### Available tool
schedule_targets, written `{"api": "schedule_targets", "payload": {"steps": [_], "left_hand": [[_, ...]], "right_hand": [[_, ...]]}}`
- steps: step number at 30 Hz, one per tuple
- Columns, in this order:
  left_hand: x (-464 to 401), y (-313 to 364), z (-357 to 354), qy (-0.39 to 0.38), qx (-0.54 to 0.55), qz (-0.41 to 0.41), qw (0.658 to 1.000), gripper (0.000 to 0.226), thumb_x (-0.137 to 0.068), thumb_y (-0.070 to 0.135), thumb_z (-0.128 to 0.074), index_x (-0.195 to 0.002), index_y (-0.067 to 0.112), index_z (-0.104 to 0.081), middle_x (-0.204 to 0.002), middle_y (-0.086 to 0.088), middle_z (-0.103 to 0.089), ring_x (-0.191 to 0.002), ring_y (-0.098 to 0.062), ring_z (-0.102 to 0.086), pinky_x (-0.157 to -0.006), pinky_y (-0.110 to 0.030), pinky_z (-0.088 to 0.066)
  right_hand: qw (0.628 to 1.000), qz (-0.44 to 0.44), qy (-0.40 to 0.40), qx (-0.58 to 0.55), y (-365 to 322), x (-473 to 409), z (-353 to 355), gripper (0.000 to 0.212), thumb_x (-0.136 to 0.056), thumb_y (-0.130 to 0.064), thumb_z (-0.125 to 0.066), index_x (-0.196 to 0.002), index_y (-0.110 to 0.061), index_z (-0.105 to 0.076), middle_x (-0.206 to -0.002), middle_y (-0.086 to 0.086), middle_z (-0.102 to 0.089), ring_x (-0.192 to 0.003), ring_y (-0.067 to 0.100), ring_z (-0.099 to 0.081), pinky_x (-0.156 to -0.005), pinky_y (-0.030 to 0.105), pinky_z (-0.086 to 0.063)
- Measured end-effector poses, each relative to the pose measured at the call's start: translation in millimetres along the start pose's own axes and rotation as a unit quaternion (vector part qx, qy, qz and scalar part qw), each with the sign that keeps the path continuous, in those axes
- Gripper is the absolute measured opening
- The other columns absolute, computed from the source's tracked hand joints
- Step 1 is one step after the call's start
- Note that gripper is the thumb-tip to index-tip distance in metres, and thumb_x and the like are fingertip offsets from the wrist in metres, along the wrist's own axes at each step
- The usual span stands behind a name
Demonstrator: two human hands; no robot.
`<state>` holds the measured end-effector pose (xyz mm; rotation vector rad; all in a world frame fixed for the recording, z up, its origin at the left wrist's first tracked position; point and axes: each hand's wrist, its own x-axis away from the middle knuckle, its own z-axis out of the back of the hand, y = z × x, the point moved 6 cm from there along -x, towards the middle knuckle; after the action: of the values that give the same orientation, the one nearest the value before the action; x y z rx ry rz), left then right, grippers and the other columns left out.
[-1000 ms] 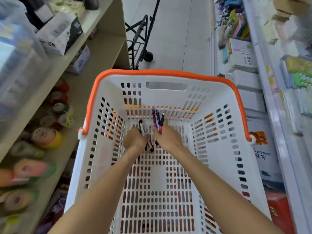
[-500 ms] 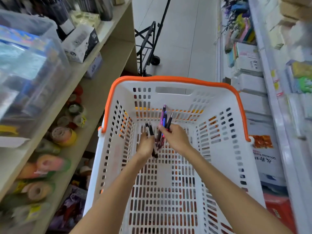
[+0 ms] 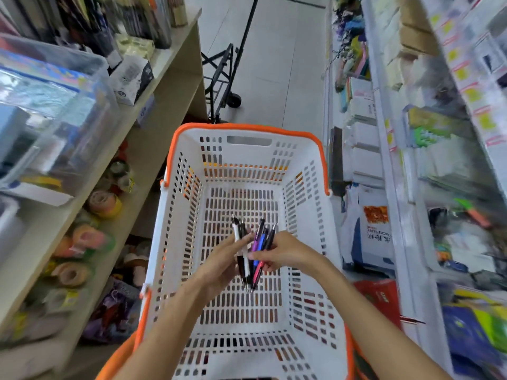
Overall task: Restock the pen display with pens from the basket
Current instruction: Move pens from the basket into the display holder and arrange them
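Note:
A white perforated basket (image 3: 307,171) with an orange rim stands on the aisle floor below me. Above its middle, my left hand (image 3: 219,259) is closed around white and black pens (image 3: 239,234), their clicker ends pointing away from me. Touching it on the right, my right hand (image 3: 285,252) grips a bunch of purple, blue, pink and dark pens (image 3: 261,239). The two bunches meet between my hands, tips pointing down toward me. The basket floor I can see holds no loose pens. At the top left, blurred holders with upright pens (image 3: 129,20) stand on the shelf.
A beige shelf unit (image 3: 153,86) on the left carries clear plastic bins, a small box and rolls of tape (image 3: 105,204). White shelves (image 3: 395,165) with paper packs and stationery line the right. A black folding trolley (image 3: 222,78) stands on the tiled floor beyond the basket.
Both hands have lifted the pens off the far basket floor and drawn them toward me, above the basket's middle. My view has tilted up, showing more of the shelves.

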<state>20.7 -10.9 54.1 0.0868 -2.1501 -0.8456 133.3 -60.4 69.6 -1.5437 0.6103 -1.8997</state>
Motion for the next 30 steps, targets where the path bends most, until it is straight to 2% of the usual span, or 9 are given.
{"api": "schedule_targets", "payload": {"steps": [3, 6, 9, 11, 14, 17, 21, 25, 30], "left_hand": [[15, -10, -5, 0.001, -0.014, 0.013, 1.0, 0.025, -0.097, 0.017, -0.048, -0.113, 0.006, -0.064, -0.105, -0.014, -0.072, -0.095, -0.025, -0.07, -0.072, -0.033, -0.056], [23, -14, -5, -0.002, -0.034, 0.004, 0.999, 0.022, -0.097, 0.015, -0.05, -0.114, 0.009, -0.062, -0.104, -0.011, -0.073, -0.102, -0.026, -0.067, -0.079, -0.034, -0.054], [28, -16, -2, 0.013, -0.028, -0.001, 1.0, 0.013, -0.097, 0.013, -0.052, -0.094, 0.024, -0.059, -0.088, -0.004, -0.074, -0.091, -0.019, -0.067, -0.069, -0.028, -0.05], [29, -19, 1, 0.016, -0.036, -0.007, 0.999, 0.008, -0.095, 0.019, -0.057, -0.1, 0.024, -0.06, -0.095, -0.005, -0.074, -0.093, -0.017, -0.068, -0.071, -0.028, -0.05], [30, -20, 3, 0.023, -0.069, -0.004, 0.997, 0.023, -0.086, 0.027, -0.067, -0.1, 0.009, -0.064, -0.085, -0.007, -0.073, -0.069, -0.014, -0.067, -0.061, -0.023, -0.049], [32, -21, 3, 0.028, -0.084, 0.023, 0.996, 0.026, -0.079, 0.031, -0.074, -0.081, 0.007, -0.064, -0.067, -0.006, -0.065, -0.053, -0.012, -0.056, -0.051, -0.022, -0.045], [29, -17, 4, 0.043, -0.047, 0.001, 0.998, 0.026, -0.09, 0.03, -0.063, -0.103, 0.008, -0.066, -0.101, -0.016, -0.072, -0.08, -0.018, -0.069, -0.062, -0.025, -0.052], [32, -10, 3, 0.035, 0.051, -0.017, 0.998, 0.027, -0.097, 0.024, -0.051, -0.123, 0.015, -0.054, -0.108, -0.005, -0.073, -0.096, -0.016, -0.071, -0.068, -0.025, -0.057], [33, -9, -4, 0.004, 0.099, -0.014, 0.995, 0.034, -0.097, 0.029, -0.05, -0.127, 0.014, -0.056, -0.115, -0.009, -0.07, -0.105, -0.02, -0.067, -0.074, -0.028, -0.057]], "right_hand": [[0.999, -0.038, 0.016, -0.008, 8, 7, -1, 0.031, -0.075, -0.021, -0.081, -0.097, -0.001, -0.072, -0.087, 0.016, -0.073, -0.071, 0.017, -0.067, -0.078, 0.03, -0.059], [0.998, -0.036, 0.048, -0.028, 7, 11, -3, 0.029, -0.074, -0.013, -0.081, -0.098, 0.0, -0.07, -0.088, 0.018, -0.072, -0.069, 0.016, -0.068, -0.071, 0.026, -0.058], [0.995, -0.003, 0.088, -0.038, 6, 17, -7, 0.015, -0.076, -0.012, -0.079, -0.084, -0.014, -0.067, -0.076, 0.007, -0.071, -0.067, 0.014, -0.068, -0.071, 0.026, -0.059], [0.994, 0.012, 0.095, -0.055, 6, 22, -12, 0.02, -0.078, -0.013, -0.078, -0.089, -0.02, -0.062, -0.082, 0.004, -0.071, -0.076, 0.016, -0.07, -0.075, 0.027, -0.058], [0.993, 0.022, 0.104, -0.052, 6, 29, -16, 0.038, -0.076, -0.012, -0.079, -0.107, -0.013, -0.057, -0.088, 0.006, -0.07, -0.077, 0.017, -0.072, -0.076, 0.03, -0.059], [0.991, 0.032, 0.126, -0.034, 2, 39, -9, 0.041, -0.072, -0.008, -0.081, -0.103, -0.01, -0.054, -0.088, 0.008, -0.066, -0.068, 0.015, -0.069, -0.065, 0.027, -0.059], [0.973, 0.065, 0.215, -0.054, -8, 57, 13, 0.021, -0.072, -0.016, -0.082, -0.084, -0.01, -0.066, -0.077, 0.002, -0.07, -0.059, 0.012, -0.068, -0.057, 0.021, -0.054], [0.874, 0.196, 0.425, -0.134, -17, 89, 32, 0.011, -0.077, -0.005, -0.076, -0.077, -0.014, -0.07, -0.075, -0.005, -0.071, -0.068, 0.004, -0.068, -0.065, 0.013, -0.052], [0.887, 0.286, 0.353, 0.081, -22, 80, -17, 0.027, -0.089, -0.009, -0.065, -0.114, -0.015, -0.069, -0.116, -0.006, -0.067, -0.106, -0.002, -0.06, -0.093, 0.011, -0.045]]}}
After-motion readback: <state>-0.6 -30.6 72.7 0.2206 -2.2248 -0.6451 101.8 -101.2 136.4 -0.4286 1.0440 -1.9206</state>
